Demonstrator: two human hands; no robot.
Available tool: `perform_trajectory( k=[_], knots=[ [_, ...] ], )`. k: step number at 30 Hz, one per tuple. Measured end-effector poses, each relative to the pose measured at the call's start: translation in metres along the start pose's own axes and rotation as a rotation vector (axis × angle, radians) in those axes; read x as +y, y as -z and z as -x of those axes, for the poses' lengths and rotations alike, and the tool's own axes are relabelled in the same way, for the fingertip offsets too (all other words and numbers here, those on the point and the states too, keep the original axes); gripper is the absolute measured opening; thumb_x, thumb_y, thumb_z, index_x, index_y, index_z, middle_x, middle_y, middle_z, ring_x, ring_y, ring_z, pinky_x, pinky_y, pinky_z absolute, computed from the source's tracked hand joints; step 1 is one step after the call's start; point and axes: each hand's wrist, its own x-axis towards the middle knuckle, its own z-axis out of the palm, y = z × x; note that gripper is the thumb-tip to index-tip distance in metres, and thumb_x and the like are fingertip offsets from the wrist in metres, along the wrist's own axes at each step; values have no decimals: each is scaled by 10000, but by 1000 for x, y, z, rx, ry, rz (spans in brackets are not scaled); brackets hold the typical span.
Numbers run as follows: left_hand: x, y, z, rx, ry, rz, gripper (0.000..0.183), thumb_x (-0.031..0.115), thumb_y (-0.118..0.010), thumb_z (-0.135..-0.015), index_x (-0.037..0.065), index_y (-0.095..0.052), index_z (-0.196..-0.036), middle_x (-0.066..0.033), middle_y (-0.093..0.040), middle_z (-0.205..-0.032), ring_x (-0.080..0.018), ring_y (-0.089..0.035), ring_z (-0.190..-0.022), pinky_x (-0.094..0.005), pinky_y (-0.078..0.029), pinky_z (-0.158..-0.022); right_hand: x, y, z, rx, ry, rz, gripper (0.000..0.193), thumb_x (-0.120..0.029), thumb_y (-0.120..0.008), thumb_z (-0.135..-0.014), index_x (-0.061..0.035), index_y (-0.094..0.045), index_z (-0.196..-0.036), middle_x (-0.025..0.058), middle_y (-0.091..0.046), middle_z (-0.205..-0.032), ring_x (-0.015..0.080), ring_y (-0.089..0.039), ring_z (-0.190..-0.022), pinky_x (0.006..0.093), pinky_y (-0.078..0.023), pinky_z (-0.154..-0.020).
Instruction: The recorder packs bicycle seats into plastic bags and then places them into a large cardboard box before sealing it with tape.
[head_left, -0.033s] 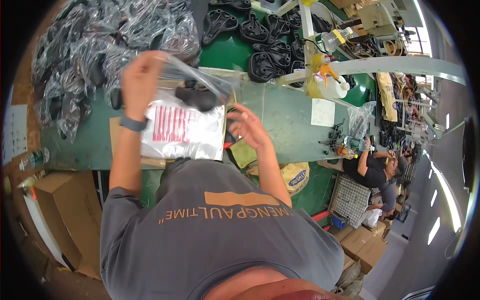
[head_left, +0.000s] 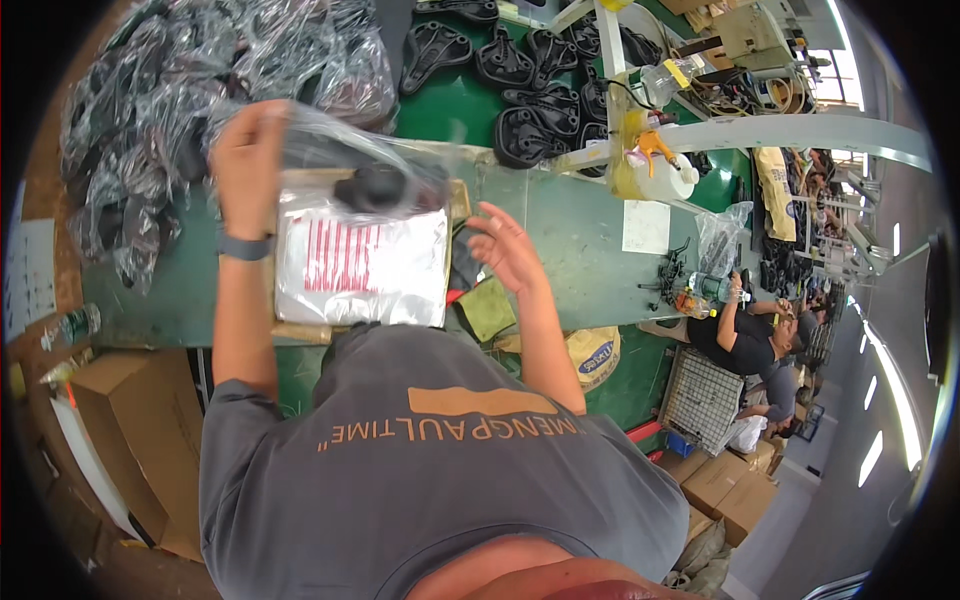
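Observation:
My left hand (head_left: 248, 165) is closed on the edge of a clear plastic bag (head_left: 330, 135), stretched to the right above the bench. In the bag is a dark object (head_left: 372, 190), smeared by motion; it looks like a black bicycle saddle. Below it lies a stack of flat clear bags (head_left: 400, 265) with red stripes, on a piece of cardboard (head_left: 302, 332). My right hand (head_left: 508, 252) is to the right of the stack, fingers apart, holding nothing. Beneath that hand is an olive-green cloth (head_left: 487, 309).
A heap of bagged black saddles (head_left: 210, 75) covers the far left of the green bench (head_left: 575, 235). Unwrapped saddles (head_left: 535, 125) lie beyond a pale metal frame (head_left: 760, 132). A spray bottle (head_left: 665, 170) hangs there. At right a person (head_left: 745, 335) sits; cartons (head_left: 135, 430) stand at lower left.
My left hand has moved left, drawing the plastic bag with it. The dark object has shifted slightly left and blurred. My right hand has moved slightly right, still open.

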Motion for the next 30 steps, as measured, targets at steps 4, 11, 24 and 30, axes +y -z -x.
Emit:
perform_trajectory(
  k=[4,11,24,30],
  knots=[
    [-20,56,-71,319,60,127,188,223,-724,-1092,44,-776,-1118,54,-639,-813,-24,-532,-683,-204,-398,-596,-30,138,-109,322,114,-318,413,-216,-678,-1077,-20,-550,-1418,214,-669,-1374,395,-716,-1155,498,-647,-972],
    [-39,21,-46,363,-121,-170,329,137,-724,-1071,4,-672,-1368,-99,-716,-1359,-193,-680,-1233,-322,-555,-1014,-109,244,-274,318,95,-859,570,-382,-695,-1043,55,-533,-1371,217,-720,-1183,387,-749,-1049,486,-670,-938],
    [-177,-180,203,-847,182,-537,262,315,-765,-978,57,-729,-1003,-143,-777,-1066,-367,-751,-953,-466,-592,-812,21,166,-88,544,194,-188,854,-866,-351,-1030,-68,-653,-1021,92,-657,-1062,293,-619,-1036,529,-523,-1060],
    [-231,-197,243,-804,112,-416,279,325,-771,-961,51,-728,-934,-172,-730,-973,-412,-696,-922,-523,-551,-830,122,165,58,803,32,170,716,-645,-600,-1059,-34,-548,-1428,120,-691,-1247,254,-685,-1106,376,-574,-978]
  ],
)
